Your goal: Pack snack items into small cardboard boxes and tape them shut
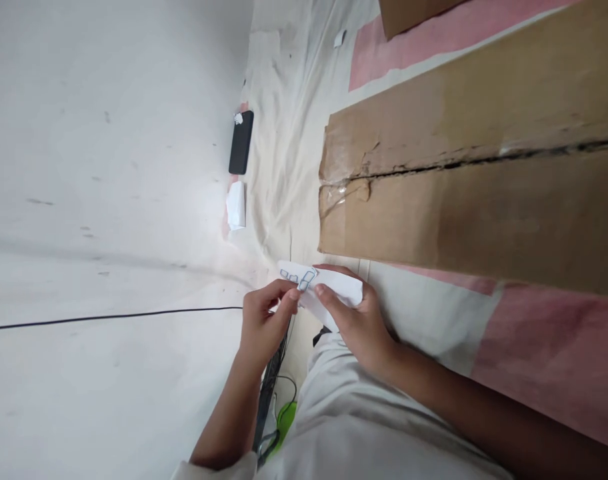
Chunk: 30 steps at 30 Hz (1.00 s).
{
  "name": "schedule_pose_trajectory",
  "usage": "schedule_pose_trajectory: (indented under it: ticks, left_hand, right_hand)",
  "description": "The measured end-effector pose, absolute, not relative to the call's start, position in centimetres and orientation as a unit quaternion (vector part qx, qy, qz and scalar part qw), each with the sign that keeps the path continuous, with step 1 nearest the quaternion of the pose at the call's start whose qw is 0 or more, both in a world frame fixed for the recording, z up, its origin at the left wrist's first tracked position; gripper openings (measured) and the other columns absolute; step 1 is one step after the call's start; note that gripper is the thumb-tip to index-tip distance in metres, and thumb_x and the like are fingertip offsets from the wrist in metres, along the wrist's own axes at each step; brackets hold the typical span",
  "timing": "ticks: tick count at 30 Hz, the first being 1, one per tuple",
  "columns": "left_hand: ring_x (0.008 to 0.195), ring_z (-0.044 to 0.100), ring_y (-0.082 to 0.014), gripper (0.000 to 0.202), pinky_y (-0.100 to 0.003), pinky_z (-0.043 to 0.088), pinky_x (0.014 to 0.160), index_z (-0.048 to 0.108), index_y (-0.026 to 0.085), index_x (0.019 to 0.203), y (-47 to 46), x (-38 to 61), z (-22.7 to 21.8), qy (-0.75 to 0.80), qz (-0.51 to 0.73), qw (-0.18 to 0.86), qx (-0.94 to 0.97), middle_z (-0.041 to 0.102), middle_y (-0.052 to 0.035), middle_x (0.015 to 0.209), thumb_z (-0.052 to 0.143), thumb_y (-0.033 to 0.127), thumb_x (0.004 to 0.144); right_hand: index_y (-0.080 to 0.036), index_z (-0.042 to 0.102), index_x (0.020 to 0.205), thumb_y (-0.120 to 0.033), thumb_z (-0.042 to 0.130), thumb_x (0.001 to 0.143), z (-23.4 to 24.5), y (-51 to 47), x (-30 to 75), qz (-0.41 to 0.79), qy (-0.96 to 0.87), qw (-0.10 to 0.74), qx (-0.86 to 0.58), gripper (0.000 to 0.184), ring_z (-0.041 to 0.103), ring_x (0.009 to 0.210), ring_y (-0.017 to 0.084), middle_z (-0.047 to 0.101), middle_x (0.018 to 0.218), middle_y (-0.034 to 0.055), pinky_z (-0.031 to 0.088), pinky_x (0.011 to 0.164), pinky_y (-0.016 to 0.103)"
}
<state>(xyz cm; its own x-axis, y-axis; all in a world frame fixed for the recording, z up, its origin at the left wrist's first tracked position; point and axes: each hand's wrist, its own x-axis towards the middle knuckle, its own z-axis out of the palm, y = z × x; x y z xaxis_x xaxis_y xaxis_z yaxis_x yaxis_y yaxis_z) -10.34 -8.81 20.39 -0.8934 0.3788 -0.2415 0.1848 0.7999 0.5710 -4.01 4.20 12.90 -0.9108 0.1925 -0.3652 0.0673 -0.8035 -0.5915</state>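
Observation:
A white piece of paper (347, 288) with small shapes outlined in blue at its left end is held above my lap. My right hand (367, 327) grips its right part, thumb on top and fingers behind. My left hand (269, 313) is closed in a pinch at the paper's left edge, beside the blue-outlined shapes. One shape (307, 280) lies between my two thumbs and looks like a separate small piece, though I cannot tell whether it is loose. The fingers behind the paper are hidden.
A large cardboard box (474, 200) with a split seam lies at the right on a pink and white cloth (554, 347). A black phone (241, 143) and folded white paper (237, 205) rest by the white wall (109, 167). A black cable (114, 319) runs left.

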Motion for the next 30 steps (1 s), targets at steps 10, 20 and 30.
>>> schedule_pose_trajectory:
  ticks: [10,20,30]
  left_hand:
    - [0.057,0.041,-0.0102,0.024,-0.026,0.032,0.056,0.055,0.02,0.071,-9.1,-11.8,21.1,0.949,0.204,0.081,0.226,0.046,0.0047,0.061,0.061,0.026,0.093]
    - [0.06,0.042,-0.01,0.025,-0.024,0.034,0.057,0.051,0.019,0.071,-9.1,-12.1,21.5,0.915,0.206,0.178,0.297,0.049,0.0042,0.064,0.057,0.023,0.095]
    - [0.062,0.038,-0.0128,0.035,-0.027,0.032,0.059,0.05,0.019,0.063,-9.2,-14.7,23.2,0.858,0.268,0.349,0.265,0.042,0.0019,0.062,0.058,0.034,0.094]
  right_hand:
    - [-0.024,0.064,0.119,-0.031,0.07,0.09,12.8,4.4,-3.5,0.909,-0.386,0.075,-0.137,0.03,0.064,0.124,0.022,0.072,0.127,0.0062,0.049,0.105,0.034]
    - [-0.02,0.045,0.066,-0.039,0.051,0.1,11.9,3.7,-3.7,0.814,-0.568,0.03,-0.117,0.039,0.036,0.058,0.01,0.036,0.061,-0.0059,0.025,0.053,0.025]
    - [-0.021,0.037,0.064,-0.045,0.053,0.098,12.7,3.6,-3.0,0.835,-0.535,0.03,-0.124,0.045,0.029,0.059,0.01,0.028,0.063,-0.0055,0.022,0.054,0.025]
